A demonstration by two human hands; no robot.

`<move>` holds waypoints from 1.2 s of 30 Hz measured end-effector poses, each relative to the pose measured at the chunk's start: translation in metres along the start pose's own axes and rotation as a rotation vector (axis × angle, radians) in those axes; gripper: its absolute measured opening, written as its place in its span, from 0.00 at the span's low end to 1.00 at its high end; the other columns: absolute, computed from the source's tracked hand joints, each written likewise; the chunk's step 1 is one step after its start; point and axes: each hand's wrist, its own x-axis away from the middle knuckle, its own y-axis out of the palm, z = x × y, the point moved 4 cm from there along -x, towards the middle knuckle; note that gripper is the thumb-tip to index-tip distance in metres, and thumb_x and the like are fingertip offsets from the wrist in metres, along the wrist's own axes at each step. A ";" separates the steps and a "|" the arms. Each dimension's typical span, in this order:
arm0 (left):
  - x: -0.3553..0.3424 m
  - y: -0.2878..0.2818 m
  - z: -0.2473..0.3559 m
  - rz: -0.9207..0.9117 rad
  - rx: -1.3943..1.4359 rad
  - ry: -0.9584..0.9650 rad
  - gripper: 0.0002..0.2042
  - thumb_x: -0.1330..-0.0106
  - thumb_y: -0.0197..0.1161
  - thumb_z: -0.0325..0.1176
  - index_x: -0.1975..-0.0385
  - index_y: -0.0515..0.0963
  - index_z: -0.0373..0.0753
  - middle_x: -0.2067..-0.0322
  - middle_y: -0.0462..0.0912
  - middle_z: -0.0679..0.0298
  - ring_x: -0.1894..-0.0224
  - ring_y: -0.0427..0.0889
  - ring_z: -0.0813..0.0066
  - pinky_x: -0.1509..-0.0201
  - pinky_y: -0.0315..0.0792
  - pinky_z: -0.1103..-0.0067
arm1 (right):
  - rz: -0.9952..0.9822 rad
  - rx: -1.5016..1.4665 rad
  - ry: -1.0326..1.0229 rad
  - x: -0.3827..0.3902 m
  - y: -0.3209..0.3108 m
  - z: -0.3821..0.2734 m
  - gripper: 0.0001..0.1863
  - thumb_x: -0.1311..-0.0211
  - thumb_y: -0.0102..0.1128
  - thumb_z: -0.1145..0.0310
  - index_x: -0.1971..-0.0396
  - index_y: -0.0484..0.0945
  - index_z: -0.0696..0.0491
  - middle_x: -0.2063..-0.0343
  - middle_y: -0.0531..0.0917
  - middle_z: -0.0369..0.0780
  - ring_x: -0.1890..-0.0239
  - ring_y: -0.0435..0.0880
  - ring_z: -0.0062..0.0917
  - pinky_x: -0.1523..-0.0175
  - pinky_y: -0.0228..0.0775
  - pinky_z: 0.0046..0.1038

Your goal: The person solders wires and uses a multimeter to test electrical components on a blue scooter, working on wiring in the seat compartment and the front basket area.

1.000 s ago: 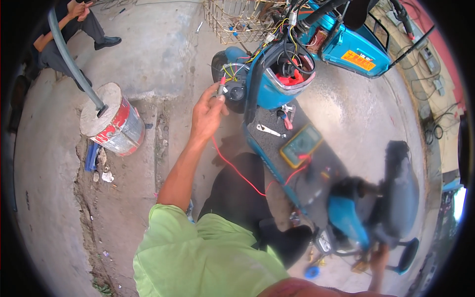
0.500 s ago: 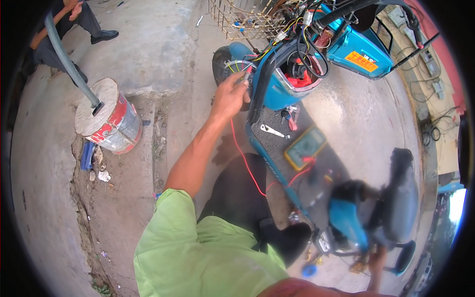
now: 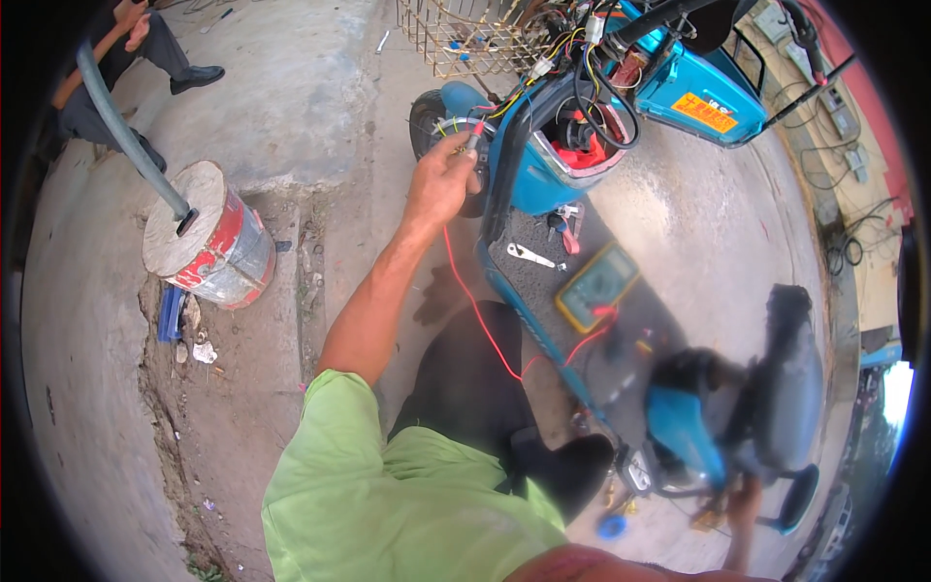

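My left hand (image 3: pixel 441 184) is closed around a red-tipped test probe (image 3: pixel 475 134), held up by the loose yellow wires at the front of a blue electric scooter (image 3: pixel 529 175). From it a red lead (image 3: pixel 465 281) runs down past my knee to a yellow-edged multimeter (image 3: pixel 597 286) on the scooter's footboard. Far lower right, my right hand (image 3: pixel 745 500) is beside the rear of the scooter, below the dark seat (image 3: pixel 786 388). Blur hides its fingers and anything in them.
A ratchet wrench (image 3: pixel 530 255) and a red-handled tool (image 3: pixel 569 238) lie on the footboard. A wire basket (image 3: pixel 465 39) stands at the front. To the left is a concrete-filled bucket (image 3: pixel 208 233) with a grey pole; beyond it a person (image 3: pixel 126 68) sits.
The whole view has shifted slightly. My left hand stays by the front wires with the probe; my right hand remains near the rear of the scooter.
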 end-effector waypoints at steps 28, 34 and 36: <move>-0.029 0.004 0.032 -0.029 -0.474 0.247 0.20 0.31 0.64 0.34 0.39 0.81 0.42 0.79 0.79 0.62 0.75 0.77 0.68 0.66 0.72 0.69 | 0.024 -0.110 0.073 0.006 0.005 0.051 0.12 0.49 0.55 0.87 0.64 0.75 0.60 0.65 0.77 0.53 0.60 0.77 0.55 0.57 0.70 0.44; -0.030 0.000 0.029 -0.065 -0.363 0.218 0.17 0.28 0.62 0.29 0.40 0.81 0.38 0.80 0.70 0.73 0.77 0.67 0.84 0.72 0.64 0.79 | 0.052 -0.027 -0.001 0.006 0.004 0.039 0.12 0.50 0.54 0.89 0.65 0.74 0.61 0.64 0.77 0.54 0.59 0.78 0.55 0.56 0.72 0.43; -0.029 -0.002 0.032 -0.060 -0.264 0.222 0.18 0.27 0.61 0.29 0.39 0.80 0.38 0.79 0.74 0.72 0.78 0.69 0.84 0.73 0.66 0.79 | 0.008 -0.028 0.079 0.003 0.004 0.034 0.12 0.51 0.53 0.89 0.65 0.74 0.61 0.64 0.77 0.53 0.59 0.77 0.56 0.56 0.72 0.43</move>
